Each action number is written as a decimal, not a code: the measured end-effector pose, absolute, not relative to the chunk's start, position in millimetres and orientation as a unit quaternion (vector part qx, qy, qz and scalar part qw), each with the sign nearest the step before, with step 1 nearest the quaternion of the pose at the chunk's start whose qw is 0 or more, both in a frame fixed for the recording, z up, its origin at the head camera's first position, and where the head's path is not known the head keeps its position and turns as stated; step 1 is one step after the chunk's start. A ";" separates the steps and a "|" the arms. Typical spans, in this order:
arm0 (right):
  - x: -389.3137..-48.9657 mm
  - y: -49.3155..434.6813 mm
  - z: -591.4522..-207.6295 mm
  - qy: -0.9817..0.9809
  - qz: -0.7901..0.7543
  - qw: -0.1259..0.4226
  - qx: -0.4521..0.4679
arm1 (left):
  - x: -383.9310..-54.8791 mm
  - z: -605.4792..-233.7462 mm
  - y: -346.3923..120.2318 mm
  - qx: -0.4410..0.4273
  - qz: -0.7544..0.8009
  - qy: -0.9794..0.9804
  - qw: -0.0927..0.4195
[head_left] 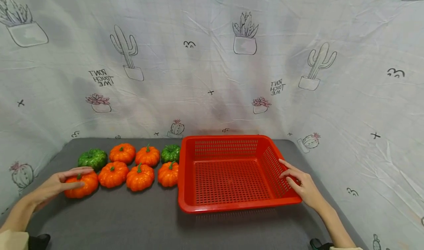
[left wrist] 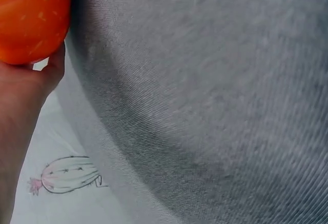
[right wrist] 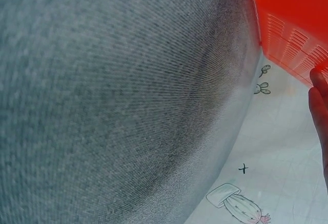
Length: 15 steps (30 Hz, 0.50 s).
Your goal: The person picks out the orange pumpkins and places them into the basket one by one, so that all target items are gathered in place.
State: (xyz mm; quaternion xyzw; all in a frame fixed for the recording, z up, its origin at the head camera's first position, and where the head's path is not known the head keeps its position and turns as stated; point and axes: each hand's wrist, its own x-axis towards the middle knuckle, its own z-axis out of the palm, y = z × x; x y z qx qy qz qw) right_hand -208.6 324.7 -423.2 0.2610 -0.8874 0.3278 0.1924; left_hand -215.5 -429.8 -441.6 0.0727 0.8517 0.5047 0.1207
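At the left end of a group of small pumpkins, my left hand [head_left: 54, 185] holds an orange pumpkin [head_left: 87, 185], thumb and fingers spread round its sides. The left wrist view shows that orange pumpkin [left wrist: 33, 19] above the hand [left wrist: 23, 93]. My right hand [head_left: 306, 189] grips the right rim of a red plastic basket [head_left: 228, 207], its fingertips reaching over the edge. In the right wrist view, only part of the right hand [right wrist: 319, 101] shows beside the basket's slotted wall [right wrist: 292, 39]. Nothing lies inside the basket.
More orange pumpkins [head_left: 140, 177] and two green pumpkins [head_left: 93, 159] stand in two rows left of the basket, the nearest touching or almost touching it. A grey cloth [head_left: 132, 220] covers the table. Behind and beside it hangs a white curtain [head_left: 212, 70] with cactus drawings.
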 end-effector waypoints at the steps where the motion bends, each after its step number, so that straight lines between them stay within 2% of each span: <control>1: -208.6 324.5 -422.9 -0.887 0.330 0.191 0.261 | -216.0 -441.9 -429.6 0.076 0.501 0.853 0.120; 15: -207.2 323.3 -421.0 -0.885 0.328 0.192 0.267 | -218.0 -446.6 -418.9 0.069 0.393 0.913 0.087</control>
